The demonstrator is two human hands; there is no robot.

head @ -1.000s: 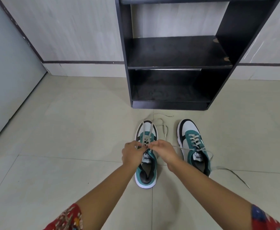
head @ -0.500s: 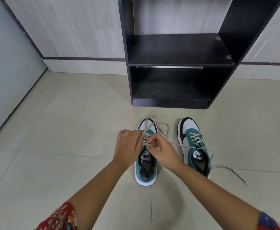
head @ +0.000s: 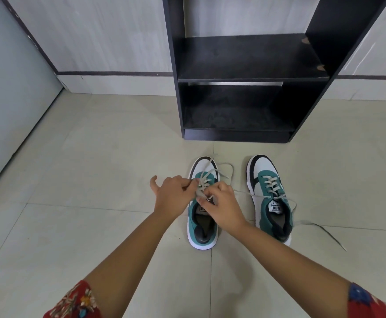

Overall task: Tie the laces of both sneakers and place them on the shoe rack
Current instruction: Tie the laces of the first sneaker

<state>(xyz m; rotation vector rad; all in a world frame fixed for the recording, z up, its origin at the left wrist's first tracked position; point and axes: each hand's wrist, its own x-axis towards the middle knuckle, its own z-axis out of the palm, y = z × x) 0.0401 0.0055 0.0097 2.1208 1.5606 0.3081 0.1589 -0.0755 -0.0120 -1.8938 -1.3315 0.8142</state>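
Observation:
Two teal, white and black sneakers stand side by side on the tiled floor, toes pointing at the black shoe rack [head: 251, 76]. Over the tongue of the left sneaker [head: 202, 228], my left hand [head: 173, 198] and my right hand [head: 224, 205] both pinch its grey laces [head: 207, 177], which loop forward over the toe. The right sneaker [head: 270, 198] stands untouched; its laces [head: 322, 230] lie loose, one trailing right across the floor. Both rack shelves hold nothing.
The rack stands against a pale wall with a dark skirting stripe [head: 114, 73]. A grey door or panel [head: 8, 92] runs along the left. Open tiled floor [head: 84, 175] surrounds the sneakers.
My hands have shifted a little apart over the left sneaker while working its laces, with the left thumb now sticking out. The view has tilted slightly. The right sneaker stays put.

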